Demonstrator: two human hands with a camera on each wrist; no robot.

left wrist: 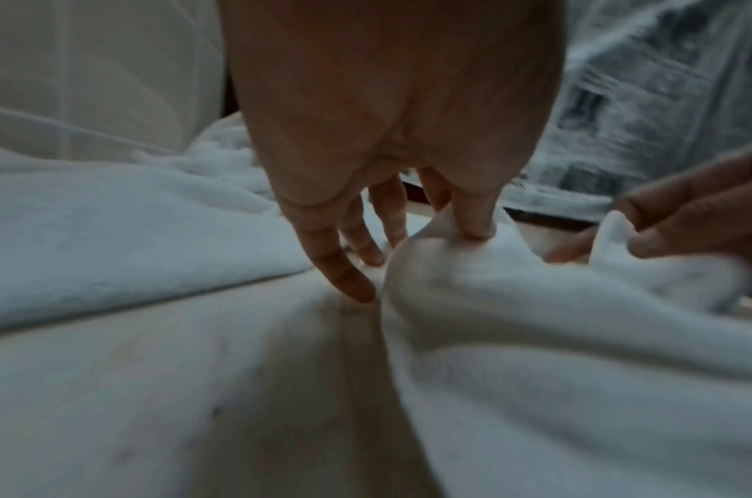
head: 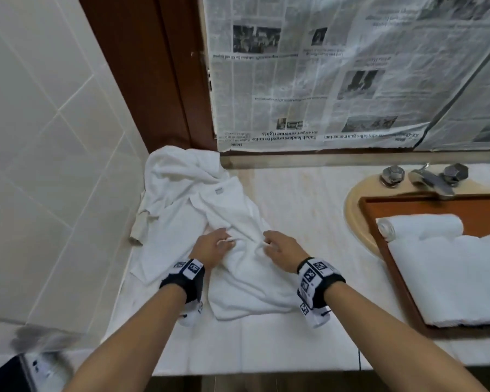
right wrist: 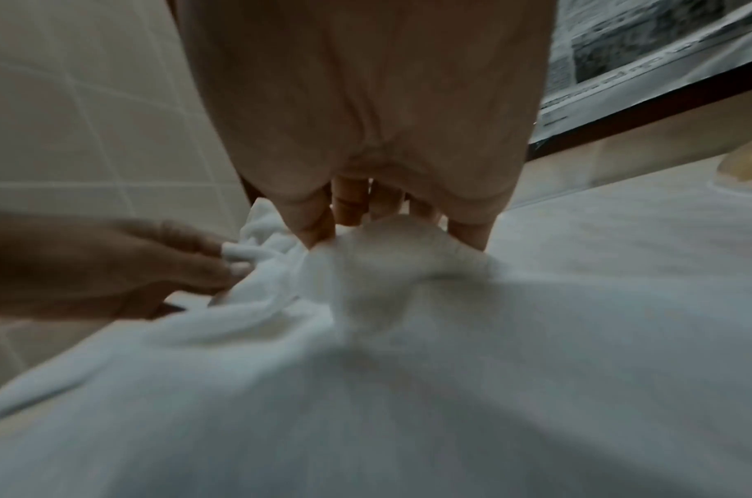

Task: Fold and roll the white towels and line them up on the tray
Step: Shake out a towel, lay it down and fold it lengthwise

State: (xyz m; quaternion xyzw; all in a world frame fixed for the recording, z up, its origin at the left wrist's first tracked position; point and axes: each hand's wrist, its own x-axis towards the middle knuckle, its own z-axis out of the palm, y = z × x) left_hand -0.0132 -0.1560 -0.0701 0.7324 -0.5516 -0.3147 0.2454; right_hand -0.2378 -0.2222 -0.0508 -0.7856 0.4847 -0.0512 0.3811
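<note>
A crumpled white towel (head: pixel 252 281) lies on the pale counter, on top of a heap of more white towels (head: pixel 181 179) in the back left corner. My left hand (head: pixel 228 240) pinches a fold at its far edge, and my right hand (head: pixel 268 243) pinches the same edge a little to the right. Seen from the left wrist, the left hand (left wrist: pixel 425 256) has its thumb pressed into a raised fold of the towel (left wrist: pixel 536 337). From the right wrist, the right hand (right wrist: pixel 391 242) holds a bump of the towel (right wrist: pixel 408 370). A wooden tray (head: pixel 408 206) at the right holds a rolled towel (head: pixel 425 226) and more white towelling (head: pixel 450 278).
The tray lies partly over a beige sink (head: pixel 357 210) with a metal faucet (head: pixel 427 179). Newspaper (head: pixel 351 72) covers the mirror behind. A tiled wall (head: pixel 40 137) closes the left side. A dark object (head: pixel 12 374) sits at the bottom left.
</note>
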